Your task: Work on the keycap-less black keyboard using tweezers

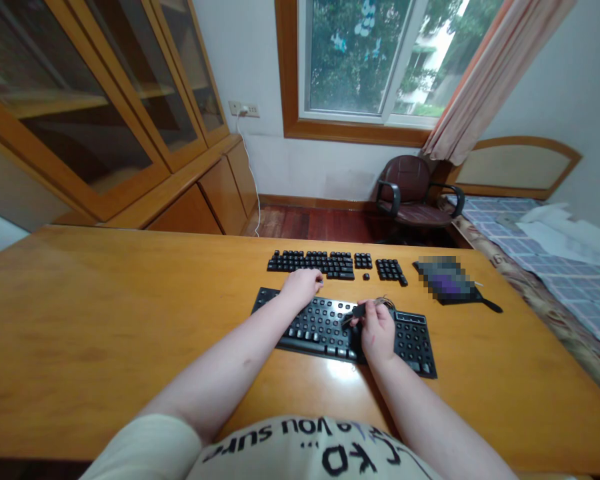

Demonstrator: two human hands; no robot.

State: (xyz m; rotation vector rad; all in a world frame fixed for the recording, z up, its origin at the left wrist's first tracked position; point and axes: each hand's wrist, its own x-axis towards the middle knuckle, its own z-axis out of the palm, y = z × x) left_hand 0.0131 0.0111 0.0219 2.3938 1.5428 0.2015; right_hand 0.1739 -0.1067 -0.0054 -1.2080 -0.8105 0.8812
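Observation:
A black keyboard [325, 323] lies in front of me on the table, most of its keycaps off and the switches bare. A few caps remain along its bottom row. My right hand [379, 333] is over its right part, fingers closed on a wire keycap puller [360, 311] with a dark handle and thin wires at both ends. Above the keyboard's upper left edge, my left hand [303, 285] has its fingers curled together; what they hold, if anything, is too small to make out. Just beyond it, loose black keycaps [310, 261] are laid out in keyboard order.
More keycaps [390, 270] form a number-pad block, with a single keycap [366, 277] beside it. A dark flat pouch [447, 280], partly blurred, lies at the right. Beyond the wooden table [130, 320] are an office chair [410, 190], a bed and a glass-fronted cabinet.

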